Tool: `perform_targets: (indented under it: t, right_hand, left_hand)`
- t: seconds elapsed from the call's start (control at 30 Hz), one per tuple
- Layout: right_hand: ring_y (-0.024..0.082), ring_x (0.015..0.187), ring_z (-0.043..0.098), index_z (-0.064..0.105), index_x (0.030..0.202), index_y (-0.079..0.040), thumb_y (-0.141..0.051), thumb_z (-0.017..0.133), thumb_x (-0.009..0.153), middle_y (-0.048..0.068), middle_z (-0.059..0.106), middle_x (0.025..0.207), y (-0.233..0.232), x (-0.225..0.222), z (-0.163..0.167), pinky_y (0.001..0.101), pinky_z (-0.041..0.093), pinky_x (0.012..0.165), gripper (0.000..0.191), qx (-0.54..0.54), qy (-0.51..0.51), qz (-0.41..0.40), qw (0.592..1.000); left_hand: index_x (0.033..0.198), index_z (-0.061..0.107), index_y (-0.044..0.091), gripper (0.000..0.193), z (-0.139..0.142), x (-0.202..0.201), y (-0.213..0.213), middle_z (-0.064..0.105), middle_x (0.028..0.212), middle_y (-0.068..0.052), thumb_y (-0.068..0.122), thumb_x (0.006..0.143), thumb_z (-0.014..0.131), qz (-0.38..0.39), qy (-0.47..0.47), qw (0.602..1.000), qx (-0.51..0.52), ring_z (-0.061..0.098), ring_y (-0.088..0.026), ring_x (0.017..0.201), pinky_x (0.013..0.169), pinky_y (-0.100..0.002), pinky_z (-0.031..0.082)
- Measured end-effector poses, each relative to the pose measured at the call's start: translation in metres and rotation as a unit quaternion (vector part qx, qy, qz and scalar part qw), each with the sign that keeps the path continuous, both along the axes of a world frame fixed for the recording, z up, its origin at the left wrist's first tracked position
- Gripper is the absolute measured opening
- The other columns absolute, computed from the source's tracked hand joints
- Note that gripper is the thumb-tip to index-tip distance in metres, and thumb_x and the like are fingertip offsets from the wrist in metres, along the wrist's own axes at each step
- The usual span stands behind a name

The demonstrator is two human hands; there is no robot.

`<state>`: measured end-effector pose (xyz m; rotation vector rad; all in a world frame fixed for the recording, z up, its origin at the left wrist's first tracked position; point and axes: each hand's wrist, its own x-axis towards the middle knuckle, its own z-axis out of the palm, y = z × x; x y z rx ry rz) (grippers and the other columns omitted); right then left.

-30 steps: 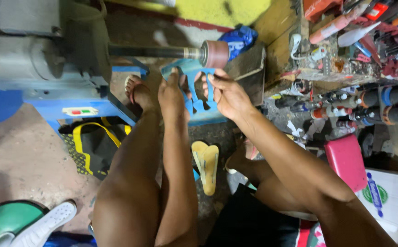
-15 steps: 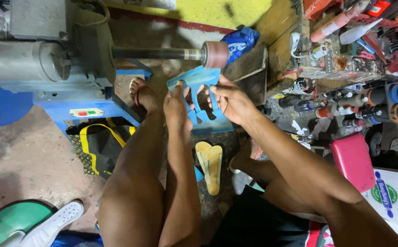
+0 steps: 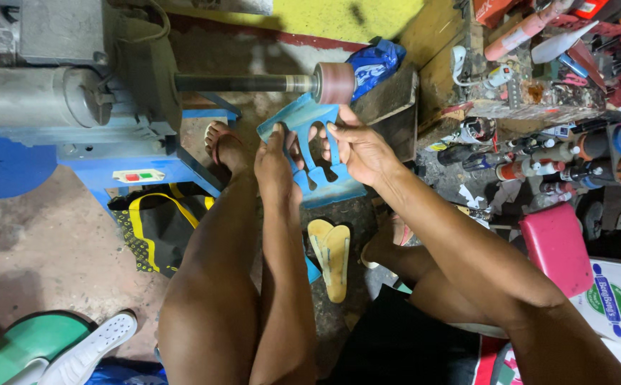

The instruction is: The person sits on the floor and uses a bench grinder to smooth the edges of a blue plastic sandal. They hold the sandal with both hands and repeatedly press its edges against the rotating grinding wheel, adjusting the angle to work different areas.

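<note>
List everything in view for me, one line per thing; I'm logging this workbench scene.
blue cut-out piece: one, blue, held up against the drum
sanding drum: one, reddish, on the end of the machine shaft
grinding machine: one, grey on a blue stand, upper left
sandal: one, tan, on the floor between the legs
pink box: one, pink, right
white shoe: one, white, lower left
left hand: one, grips the piece's left edge
right hand: one, grips the piece's right side

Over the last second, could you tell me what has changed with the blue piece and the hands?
Little moved: both hands, left hand and right hand, kept hold of the blue cut-out piece, tilting it slightly beneath the sanding drum. The yellow sandal sole stayed put.
</note>
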<state>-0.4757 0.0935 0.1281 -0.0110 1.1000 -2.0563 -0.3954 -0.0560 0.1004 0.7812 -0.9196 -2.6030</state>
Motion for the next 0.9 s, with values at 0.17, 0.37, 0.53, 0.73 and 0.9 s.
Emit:
perform_targets:
  t: [0.17,0.37,0.53,0.73,0.9]
  right_hand:
    - [0.014,0.087,0.061,0.059,0.134,-0.015,-0.007,0.068,0.097,0.003,0.067,0.103,0.008,0.010,0.001,0.0329,0.053,0.074,0.039,0.006,0.006,0.021,1.000]
    - [0.013,0.090,0.066,0.059,0.129,-0.009,-0.007,0.066,0.098,0.004,0.068,0.105,0.012,0.010,-0.007,0.0323,0.058,0.079,0.032,0.041,0.000,0.012,0.999]
    - [0.017,0.089,0.067,0.062,0.120,-0.005,-0.007,0.066,0.101,0.007,0.069,0.102,0.013,-0.003,-0.019,0.0325,0.058,0.082,0.019,0.022,0.030,-0.008,0.999]
    - [0.018,0.088,0.068,0.062,0.106,-0.008,-0.007,0.067,0.098,0.008,0.070,0.099,0.007,-0.016,-0.025,0.0337,0.058,0.079,0.009,0.014,0.014,-0.048,0.999]
    - [0.018,0.085,0.066,0.063,0.104,-0.005,-0.009,0.069,0.099,0.009,0.070,0.101,0.003,-0.018,-0.027,0.0333,0.057,0.078,0.009,-0.010,0.021,-0.066,0.998]
  left_hand:
    - [0.108,0.063,0.003,0.028,0.007,0.012,-0.002,0.073,0.092,-0.010,0.030,0.105,0.055,-0.014,-0.042,0.999,-0.020,0.059,-0.009,0.066,0.053,-0.024,0.038]
    - [0.118,0.064,0.008,0.026,0.008,0.005,0.000,0.072,0.100,-0.002,0.025,0.100,0.056,-0.018,-0.060,0.997,-0.048,0.068,-0.008,0.079,0.060,-0.023,0.048]
    - [0.118,0.064,0.003,0.021,0.000,-0.006,0.003,0.070,0.095,-0.008,0.008,0.098,0.061,-0.018,0.030,0.999,-0.026,0.064,-0.012,0.074,0.058,-0.026,0.048]
    - [0.115,0.066,0.002,0.015,-0.005,-0.026,-0.001,0.070,0.094,-0.005,0.004,0.100,0.063,0.002,0.067,0.997,-0.047,0.063,-0.010,0.074,0.059,-0.025,0.047]
    - [0.109,0.066,0.004,0.013,-0.001,-0.033,-0.006,0.073,0.094,-0.003,0.004,0.097,0.065,0.013,0.060,0.996,-0.057,0.068,-0.009,0.077,0.069,-0.025,0.054]
